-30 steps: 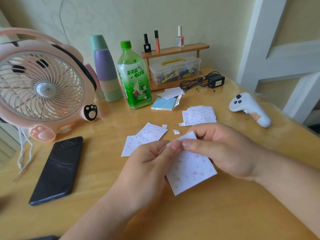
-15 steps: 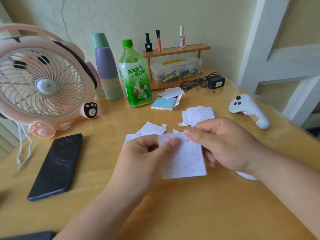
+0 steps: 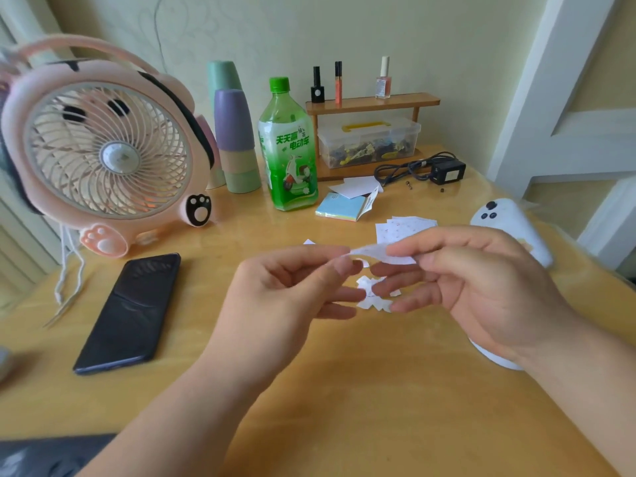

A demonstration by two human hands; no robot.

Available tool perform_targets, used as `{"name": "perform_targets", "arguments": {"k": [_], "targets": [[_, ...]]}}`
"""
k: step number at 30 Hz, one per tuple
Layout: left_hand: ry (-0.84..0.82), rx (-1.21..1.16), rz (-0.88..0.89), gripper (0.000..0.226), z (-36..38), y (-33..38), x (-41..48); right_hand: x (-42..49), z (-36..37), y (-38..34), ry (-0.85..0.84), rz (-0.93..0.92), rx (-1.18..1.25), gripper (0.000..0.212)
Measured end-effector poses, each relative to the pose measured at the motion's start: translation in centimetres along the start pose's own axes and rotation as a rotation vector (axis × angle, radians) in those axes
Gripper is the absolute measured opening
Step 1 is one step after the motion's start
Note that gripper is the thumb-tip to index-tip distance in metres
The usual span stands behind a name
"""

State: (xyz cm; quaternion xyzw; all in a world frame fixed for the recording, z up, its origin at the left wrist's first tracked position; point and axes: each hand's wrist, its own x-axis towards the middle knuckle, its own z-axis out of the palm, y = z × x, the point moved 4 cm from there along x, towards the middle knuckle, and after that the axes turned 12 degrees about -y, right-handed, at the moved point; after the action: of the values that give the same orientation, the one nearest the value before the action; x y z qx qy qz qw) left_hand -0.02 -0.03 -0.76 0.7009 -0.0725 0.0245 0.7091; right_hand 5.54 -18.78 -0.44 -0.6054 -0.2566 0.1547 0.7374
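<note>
Judging by the grip, the sheet (image 3: 371, 251) is held up edge-on over the scraps (image 3: 373, 297) so it can be worked clear of the table (image 3: 344, 407). Its left end is pinched by the left hand (image 3: 285, 292), its right end by the right hand (image 3: 481, 290), thumb and forefinger each; remaining fingers are loosely spread.

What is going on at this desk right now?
A person is working with small sheets of white patterned paper. The left hand and the right hand each pinch one end of a patterned paper sheet, held up above the wooden table and seen almost edge-on. Below the hands, loose paper pieces lie on the table, and a stack of patterned sheets sits just behind. The black phone lies untouched to the left.
</note>
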Motion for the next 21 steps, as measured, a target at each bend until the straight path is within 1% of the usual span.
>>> {"name": "perform_targets", "arguments": {"k": [2,3,4,5,6,9,10,11,12,14,15,17,18,21], "targets": [[-0.007,-0.093,-0.021,0.023,0.1,-0.5,0.1,0.0,0.0,0.2,0.02,0.051,0.016,0.019],[0.016,-0.084,-0.042,0.021,0.2,-0.9,0.1,0.1,0.1,0.3,0.023,0.072,-0.028,0.01],[0.043,-0.051,-0.067,0.018,0.2,-1.2,0.1,0.1,0.1,0.4,0.029,0.089,-0.087,0.007],[0.071,-0.015,-0.093,0.012,0.3,-1.5,0.2,0.2,0.0,0.7,0.032,0.108,-0.167,0.016],[0.089,0.008,-0.123,0.011,0.4,-1.6,0.2,0.2,0.0,0.8,0.023,0.126,-0.244,0.023],[0.08,-0.024,-0.193,0.041,0.4,-2.0,0.3,0.2,0.2,0.9,-0.034,0.161,-0.404,0.031],[0.064,-0.03,-0.206,0.047,0.5,-1.9,0.3,0.2,0.2,0.7,-0.04,0.168,-0.434,0.032],[0.035,-0.024,-0.214,0.047,0.6,-1.9,0.4,0.1,0.2,0.3,-0.038,0.168,-0.454,0.034],[0.006,-0.008,-0.22,0.041,0.7,-2.0,0.4,0.1,0.1,0.0,-0.035,0.169,-0.471,0.036],[-0.001,-0.004,-0.227,0.021,0.6,-2.3,0.4,0.1,-0.2,-0.4,-0.049,0.181,-0.498,0.041],[0.011,-0.016,-0.224,0.018,0.5,-2.5,0.4,0.1,-0.3,-0.4,-0.06,0.196,-0.511,0.043],[0.034,-0.025,-0.22,0.026,0.4,-2.8,0.5,0.1,-0.6,-0.2,-0.075,0.227,-0.53,0.042],[0.044,-0.021,-0.221,0.026,0.3,-2.8,0.5,0.2,-0.6,0.1,-0.078,0.234,-0.532,0.04],[0.033,0.037,-0.221,0.012,0.3,-3.3,0.8,0.5,-0.7,1.2,-0.036,0.24,-0.509,0.037]]}}
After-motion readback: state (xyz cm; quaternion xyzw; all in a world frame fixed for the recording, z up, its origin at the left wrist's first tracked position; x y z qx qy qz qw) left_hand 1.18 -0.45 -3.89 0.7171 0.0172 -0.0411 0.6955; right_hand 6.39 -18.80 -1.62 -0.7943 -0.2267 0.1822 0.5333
